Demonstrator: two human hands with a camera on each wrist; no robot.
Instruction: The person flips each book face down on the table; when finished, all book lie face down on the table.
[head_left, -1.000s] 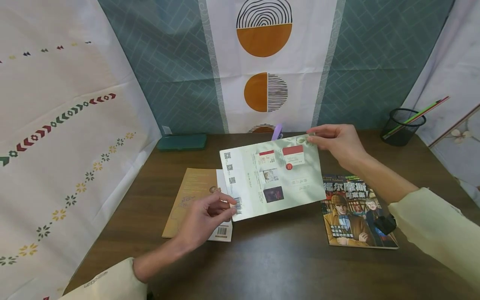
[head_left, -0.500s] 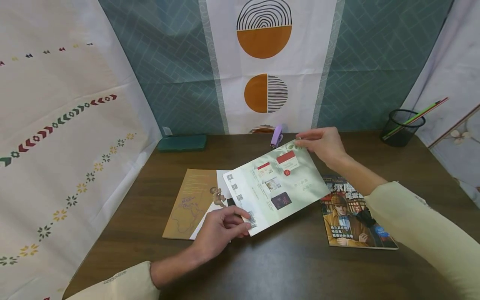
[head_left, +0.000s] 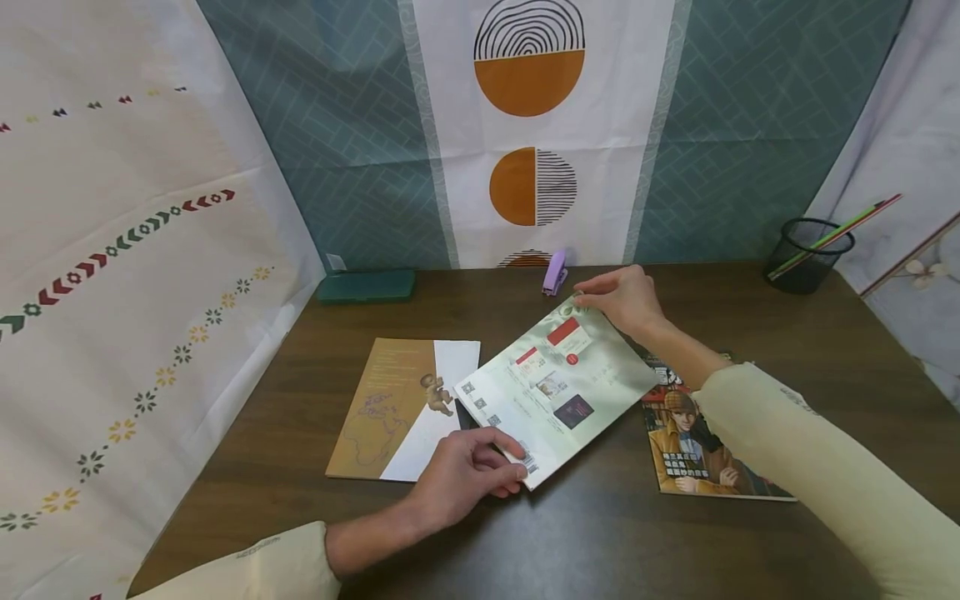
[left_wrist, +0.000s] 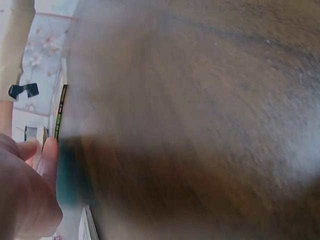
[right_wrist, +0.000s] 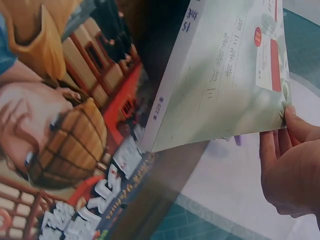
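A pale green magazine (head_left: 555,383) with small red and dark pictures, QR codes and a barcode is held tilted above the table between both hands. My left hand (head_left: 472,471) pinches its near-left corner between thumb and fingers. At the far corner, my right hand (head_left: 618,300) pinches the edge; in the right wrist view that hand (right_wrist: 292,160) grips the corner, and the magazine's spine shows. Left of it lies a brown and white book (head_left: 390,408), partly overlapped by the magazine. To the right, under my right forearm, lies a comic-style book (head_left: 686,450) with a man in a cap on its cover.
A purple stapler (head_left: 554,273) stands at the back, beyond the magazine. A dark green case (head_left: 366,286) lies at the back left. At the back right is a black mesh pen cup (head_left: 802,258) with pencils. Patterned cloths hang behind and beside the wooden table (head_left: 247,500).
The magazine has turned clockwise and come lower. My left hand has moved right and nearer, my right hand left, both still holding it. More of the brown book and the stapler now shows.
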